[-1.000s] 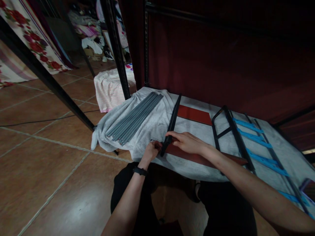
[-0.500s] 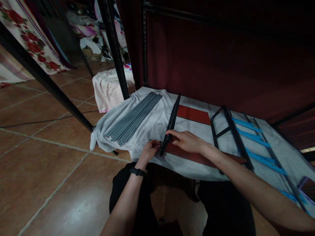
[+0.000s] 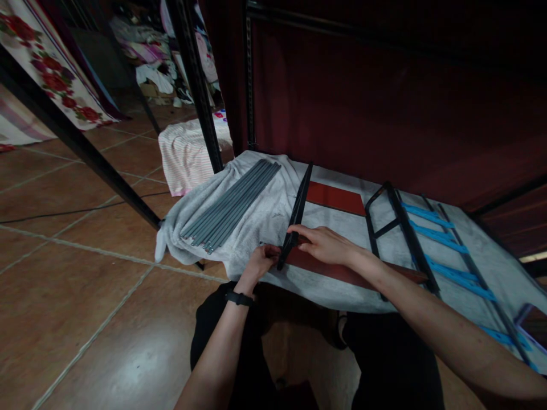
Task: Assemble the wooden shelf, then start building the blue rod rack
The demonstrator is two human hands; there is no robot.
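Observation:
My right hand (image 3: pixel 322 244) is closed round the near part of a narrow black metal frame (image 3: pixel 301 199), which stands on edge on a grey cloth. Just left of the frame's near end, my left hand (image 3: pixel 261 262) has its fingers pinched together. Whatever small thing they hold is hidden. Beneath my right hand and forearm lies a red-brown board (image 3: pixel 311 266), partly covered. A second red-brown board (image 3: pixel 335 197) lies farther back, to the right of the frame.
Several grey metal tubes (image 3: pixel 233 205) lie on the cloth (image 3: pixel 282 176) at left. Small metal bits rest beside them. At right are another black frame (image 3: pixel 404 230), blue plastic strips (image 3: pixel 440 238) and a phone (image 3: pixel 534 324). Black posts (image 3: pixel 199 91) and a dark red curtain (image 3: pixel 363 108) border the surface.
The left fingers have shifted very slightly toward the frame. The view has moved a little; the right hand keeps its hold.

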